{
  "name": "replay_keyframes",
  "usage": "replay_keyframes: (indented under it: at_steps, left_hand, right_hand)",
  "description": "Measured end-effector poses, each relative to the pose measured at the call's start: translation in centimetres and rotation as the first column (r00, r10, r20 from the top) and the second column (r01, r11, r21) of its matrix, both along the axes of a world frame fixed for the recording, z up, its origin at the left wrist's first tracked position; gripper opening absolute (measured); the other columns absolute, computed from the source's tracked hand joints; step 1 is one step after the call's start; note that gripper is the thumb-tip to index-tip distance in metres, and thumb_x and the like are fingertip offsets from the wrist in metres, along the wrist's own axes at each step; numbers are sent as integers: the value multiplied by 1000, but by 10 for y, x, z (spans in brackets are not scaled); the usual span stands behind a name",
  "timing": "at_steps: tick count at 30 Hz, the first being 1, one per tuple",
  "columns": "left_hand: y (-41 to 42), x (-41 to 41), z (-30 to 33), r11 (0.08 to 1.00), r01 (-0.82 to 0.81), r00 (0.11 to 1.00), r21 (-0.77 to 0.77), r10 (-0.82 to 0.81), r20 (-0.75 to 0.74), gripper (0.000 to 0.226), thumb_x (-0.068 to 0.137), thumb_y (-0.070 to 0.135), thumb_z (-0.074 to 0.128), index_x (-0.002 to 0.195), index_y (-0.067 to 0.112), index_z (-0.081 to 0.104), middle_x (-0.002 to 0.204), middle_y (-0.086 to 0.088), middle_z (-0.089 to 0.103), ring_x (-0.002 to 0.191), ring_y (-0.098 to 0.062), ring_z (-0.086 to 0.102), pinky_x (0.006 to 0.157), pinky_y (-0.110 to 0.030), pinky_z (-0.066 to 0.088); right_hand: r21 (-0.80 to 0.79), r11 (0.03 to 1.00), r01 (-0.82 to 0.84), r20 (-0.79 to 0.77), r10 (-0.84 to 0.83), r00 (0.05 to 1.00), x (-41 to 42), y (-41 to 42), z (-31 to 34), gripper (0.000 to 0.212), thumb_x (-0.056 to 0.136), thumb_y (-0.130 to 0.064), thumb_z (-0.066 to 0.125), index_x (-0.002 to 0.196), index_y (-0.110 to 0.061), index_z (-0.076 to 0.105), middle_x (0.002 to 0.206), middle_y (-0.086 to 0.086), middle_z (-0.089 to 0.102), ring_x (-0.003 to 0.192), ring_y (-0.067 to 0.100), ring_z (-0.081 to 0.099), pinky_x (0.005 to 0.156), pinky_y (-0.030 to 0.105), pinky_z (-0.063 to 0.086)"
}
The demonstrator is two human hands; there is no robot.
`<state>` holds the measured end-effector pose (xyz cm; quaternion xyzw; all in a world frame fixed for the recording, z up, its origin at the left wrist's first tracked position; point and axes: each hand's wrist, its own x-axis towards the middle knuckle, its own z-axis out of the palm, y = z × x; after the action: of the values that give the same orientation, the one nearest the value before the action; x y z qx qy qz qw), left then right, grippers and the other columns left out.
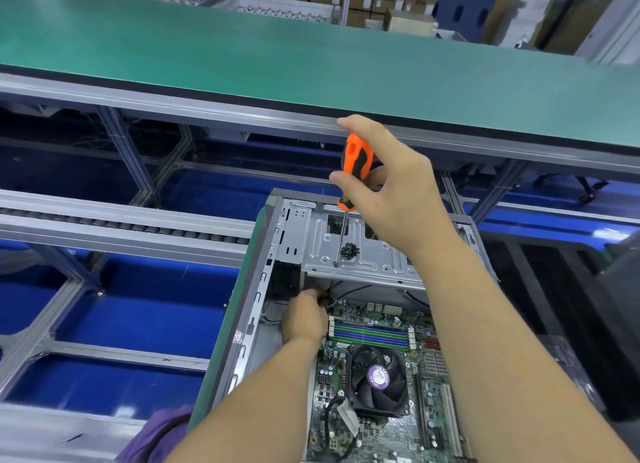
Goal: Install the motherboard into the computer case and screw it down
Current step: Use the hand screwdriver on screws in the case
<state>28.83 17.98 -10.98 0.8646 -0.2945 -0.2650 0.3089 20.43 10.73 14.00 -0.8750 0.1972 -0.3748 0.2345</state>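
The green motherboard (377, 376), with its black CPU fan (378, 381), lies inside the open grey computer case (249, 300). My right hand (394, 185) grips an orange and black screwdriver (355, 166) upright, its tip resting on the metal drive bracket (367, 258). A small pile of black screws (349, 250) sits on that bracket beside the shaft. My left hand (304, 319) reaches down at the board's far left corner, fingers curled near black cables; what it pinches is hidden.
A long green-topped workbench (311, 64) runs across the back. A roller conveyor rail (121, 220) and aluminium frames over blue bins (138, 306) lie to the left. Purple cloth (156, 435) shows at the bottom left. Cardboard boxes stand far behind.
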Motion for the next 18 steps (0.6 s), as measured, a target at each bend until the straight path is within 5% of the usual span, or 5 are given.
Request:
replay_keyframes:
  at_steps: [3, 8, 12, 15, 18]
  left_hand:
    - [0, 0, -1, 1000, -21, 999, -13, 21, -27, 35, 92, 7, 51, 112, 28, 71, 97, -2, 73, 79, -28, 65, 71, -39, 59]
    - [-1, 1, -3, 999, -32, 998, -35, 30, -48, 36, 91, 6, 51, 113, 26, 71, 99, -3, 73, 81, -28, 65, 74, -40, 59]
    - [-1, 1, -4, 999, -35, 998, -36, 33, -57, 36, 91, 7, 50, 113, 28, 71, 99, -2, 73, 82, -28, 65, 75, -40, 59]
    - [-1, 1, -4, 999, -24, 999, -42, 22, -43, 38, 91, 6, 50, 107, 32, 73, 100, 1, 74, 85, -28, 66, 75, -37, 58]
    - [-1, 0, -4, 999, -20, 999, -48, 18, -38, 39, 91, 6, 50, 105, 34, 74, 100, 3, 75, 87, -27, 66, 76, -38, 59]
  right_hand:
    - [72, 996, -51, -1, 52, 999, -3, -1, 4, 55, 91, -16, 64, 143, -26, 51, 94, -2, 61, 81, 29, 67, 80, 45, 57]
    - [82, 997, 9, -14, -8, 1000, -5, -3, 8, 56, 88, -17, 77, 139, -29, 57, 95, -7, 62, 82, 29, 70, 83, 42, 59]
    - [162, 985, -53, 76, 41, 996, -8, -2, 11, 52, 92, -13, 69, 141, -26, 59, 106, 0, 69, 94, 24, 72, 82, 27, 60]
    - [111, 994, 1, 75, -9, 997, -7, -2, 13, 43, 89, -17, 78, 130, -22, 67, 97, 6, 70, 85, 27, 71, 85, 38, 59]
    - [98, 995, 14, 90, -23, 996, -7, -2, 12, 43, 91, -22, 76, 133, -20, 66, 92, 1, 68, 88, 27, 69, 90, 37, 57]
